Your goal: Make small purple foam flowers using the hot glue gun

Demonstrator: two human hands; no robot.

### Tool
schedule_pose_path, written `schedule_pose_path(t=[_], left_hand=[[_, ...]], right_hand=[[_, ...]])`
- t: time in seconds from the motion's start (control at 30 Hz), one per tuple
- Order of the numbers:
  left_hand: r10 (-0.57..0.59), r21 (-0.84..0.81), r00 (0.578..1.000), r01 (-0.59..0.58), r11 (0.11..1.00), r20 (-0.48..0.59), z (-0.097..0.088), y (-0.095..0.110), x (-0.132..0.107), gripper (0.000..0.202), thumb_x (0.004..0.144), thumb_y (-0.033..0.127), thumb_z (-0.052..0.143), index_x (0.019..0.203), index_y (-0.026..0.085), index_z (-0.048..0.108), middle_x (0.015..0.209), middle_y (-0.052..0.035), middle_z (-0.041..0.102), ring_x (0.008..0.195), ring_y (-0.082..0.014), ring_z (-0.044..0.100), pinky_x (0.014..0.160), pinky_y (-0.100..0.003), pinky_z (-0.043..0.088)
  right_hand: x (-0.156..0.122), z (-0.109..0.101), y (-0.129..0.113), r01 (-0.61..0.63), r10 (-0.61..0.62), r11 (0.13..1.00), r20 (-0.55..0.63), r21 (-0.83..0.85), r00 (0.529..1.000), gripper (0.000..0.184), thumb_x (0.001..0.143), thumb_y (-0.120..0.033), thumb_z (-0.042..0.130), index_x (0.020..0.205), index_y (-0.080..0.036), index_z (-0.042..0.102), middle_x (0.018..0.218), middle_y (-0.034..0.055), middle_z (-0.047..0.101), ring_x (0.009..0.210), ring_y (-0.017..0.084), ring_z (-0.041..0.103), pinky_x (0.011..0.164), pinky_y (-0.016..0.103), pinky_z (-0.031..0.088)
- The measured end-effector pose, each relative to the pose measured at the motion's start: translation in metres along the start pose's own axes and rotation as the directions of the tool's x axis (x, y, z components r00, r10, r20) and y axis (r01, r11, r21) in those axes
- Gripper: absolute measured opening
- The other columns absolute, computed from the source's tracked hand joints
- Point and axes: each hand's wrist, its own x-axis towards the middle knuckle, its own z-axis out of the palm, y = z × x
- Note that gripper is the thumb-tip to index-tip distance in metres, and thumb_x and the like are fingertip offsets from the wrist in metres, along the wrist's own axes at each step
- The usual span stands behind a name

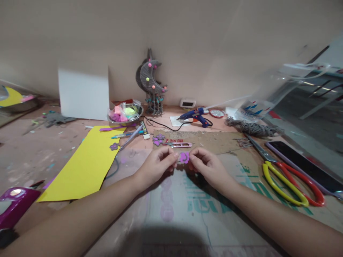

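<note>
A small purple flower cut-out (183,157) with a grey line on its face is held up between my hands. The fingertips of my right hand (207,167) pinch it at its right edge. My left hand (160,161) is closed in a pinch just left of the petals; what lies between its fingertips is too small to make out. Just beyond the hands are a pink craft knife (182,145) and several purple-and-grey flowers (158,139). Another such flower (114,146) rests on the yellow sheet (80,164).
Scissors (292,182), a phone (302,164) and grey yarn (252,127) lie at right. A blue glue gun (197,117), a metal bowl (125,123) of coloured pieces and a grey moon ornament (150,76) stand behind. A magenta tool (20,203) sits at left.
</note>
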Motion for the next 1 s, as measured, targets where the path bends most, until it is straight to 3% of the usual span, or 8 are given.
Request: schedule_pose_path(t=[0.2,0.33,0.5,0.63,0.7,0.8,0.9,1.0], left_hand=[[0.034,0.041,0.996,-0.03,0.999,-0.087,-0.003,-0.0047,0.0039,0.028,0.083,0.044,0.05,0.074,0.017,0.047,0.054,0.0059,0.044,0.049,-0.007,0.041,0.049,-0.019,0.034],[0.045,0.112,0.997,-0.037,0.993,-0.067,-0.0012,0.0009,-0.0001,0.024,0.084,0.039,0.049,0.073,0.017,0.049,0.052,0.0061,0.042,0.048,-0.0073,0.04,0.049,-0.019,0.033],[-0.011,0.236,1.0,0.012,0.972,-0.008,0.0021,0.0017,-0.0018,0.017,0.08,0.023,0.049,0.065,0.016,0.051,0.053,0.0045,0.048,0.048,-0.0074,0.043,0.051,-0.019,0.035],[-0.004,0.35,0.999,-0.012,0.937,0.045,0.0037,0.002,0.0006,0.015,0.077,0.016,0.048,0.067,0.015,0.059,0.064,-0.0002,0.059,0.063,-0.0116,0.054,0.063,-0.022,0.041],[0.107,0.413,0.994,-0.1,0.905,0.006,0.0033,0.0023,0.0016,0.017,0.08,0.02,0.05,0.07,0.015,0.063,0.076,-0.0036,0.062,0.079,-0.0155,0.057,0.075,-0.025,0.042],[0.201,0.39,0.97,-0.135,0.911,-0.133,0.0009,0.0008,0.0038,0.027,0.087,0.032,0.044,0.088,0.016,0.066,0.094,-0.0068,0.061,0.093,-0.0181,0.055,0.084,-0.029,0.041],[0.208,0.369,0.96,-0.127,0.92,-0.187,-0.0009,-0.0007,0.006,0.032,0.088,0.038,0.043,0.093,0.017,0.066,0.095,-0.0071,0.061,0.093,-0.0184,0.056,0.082,-0.029,0.042],[0.194,0.387,0.97,-0.124,0.914,-0.148,0.0006,-0.0003,0.0062,0.031,0.085,0.04,0.048,0.084,0.017,0.068,0.085,-0.0058,0.063,0.085,-0.0179,0.057,0.077,-0.028,0.043]], right_hand=[[-0.0015,0.0003,0.0005,0.037,-0.031,0.997,0.086,-0.073,0.996,0.014,0.08,-0.026,0.049,0.068,-0.019,0.047,0.057,-0.0045,0.048,0.051,0.008,0.044,0.05,0.02,0.037],[-0.0007,0.001,0.0024,0.05,-0.045,0.995,0.059,-0.083,0.997,0.015,0.08,-0.027,0.049,0.067,-0.019,0.047,0.057,-0.0048,0.047,0.052,0.008,0.044,0.05,0.021,0.037],[0.0014,-0.0007,0.0028,-0.009,0.009,1.0,-0.006,0.024,1.0,0.023,0.084,-0.039,0.047,0.071,-0.02,0.044,0.054,-0.0065,0.045,0.048,0.008,0.042,0.048,0.021,0.036],[0.0003,-0.0019,0.0028,0.009,-0.008,0.999,-0.018,0.037,1.0,0.023,0.084,-0.04,0.046,0.072,-0.02,0.044,0.055,-0.0061,0.046,0.048,0.008,0.042,0.047,0.021,0.036],[-0.0007,-0.0019,0.0025,0.017,-0.017,1.0,-0.006,0.022,1.0,0.023,0.084,-0.039,0.046,0.072,-0.02,0.044,0.054,-0.0058,0.046,0.048,0.009,0.042,0.048,0.021,0.036],[-0.0011,-0.0019,0.0029,0.059,-0.058,0.996,0.025,-0.072,0.998,0.021,0.085,-0.035,0.044,0.071,-0.02,0.045,0.056,-0.0039,0.048,0.051,0.01,0.044,0.05,0.022,0.038],[0.0003,-0.0025,0.0046,0.13,-0.111,0.969,0.1,-0.21,0.989,0.017,0.084,-0.029,0.044,0.07,-0.019,0.048,0.062,0.0001,0.055,0.058,0.013,0.05,0.056,0.024,0.041],[0.0021,-0.0032,0.0061,0.185,-0.149,0.937,0.14,-0.297,0.979,0.016,0.082,-0.026,0.046,0.07,-0.019,0.051,0.066,0.0018,0.058,0.063,0.014,0.053,0.061,0.026,0.043]])
